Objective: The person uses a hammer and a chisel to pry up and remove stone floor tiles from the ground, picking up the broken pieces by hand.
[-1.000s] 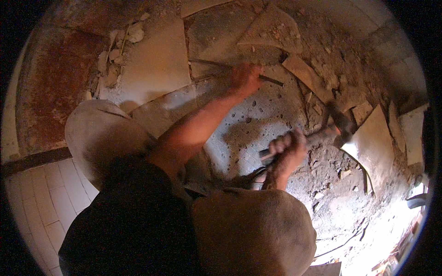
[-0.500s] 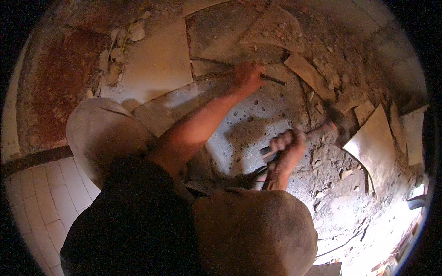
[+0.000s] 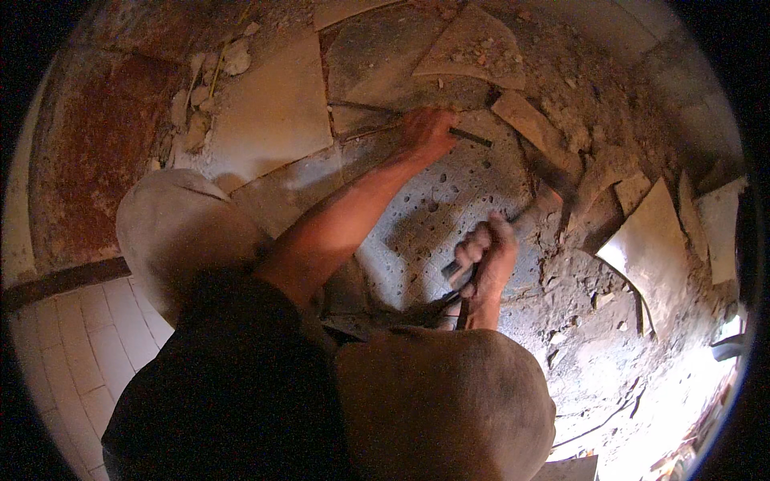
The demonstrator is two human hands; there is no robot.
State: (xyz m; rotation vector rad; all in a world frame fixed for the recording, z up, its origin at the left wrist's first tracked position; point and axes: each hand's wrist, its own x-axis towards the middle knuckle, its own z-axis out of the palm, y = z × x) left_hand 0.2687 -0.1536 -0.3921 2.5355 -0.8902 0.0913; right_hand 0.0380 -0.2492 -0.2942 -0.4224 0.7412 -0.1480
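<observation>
My left hand (image 3: 429,132) is closed around a long dark chisel (image 3: 472,138). The bar sticks out on both sides of the fist, its longer part stretching left over the tiles. Lower and to the right, my right hand (image 3: 487,250) grips the handle of a hammer (image 3: 529,215). The hammer's head, smeared by motion, is up and to the right of that fist, a short way from the chisel's right end. Beneath both hands lies a patch of grey, pitted floor bed (image 3: 433,200) marked with small holes and lines.
Broken tile pieces (image 3: 654,236) and rubble (image 3: 589,301) lie on the right. A large pale tile (image 3: 269,104) sits at the far left, beside loose chunks (image 3: 237,58). My bent knees (image 3: 449,397) frame the near side. Whitish floor tiles (image 3: 88,341) are at lower left.
The hammer in my right hand has swung up and left, nearer the chisel. My left hand has shifted slightly left with the chisel still in it.
</observation>
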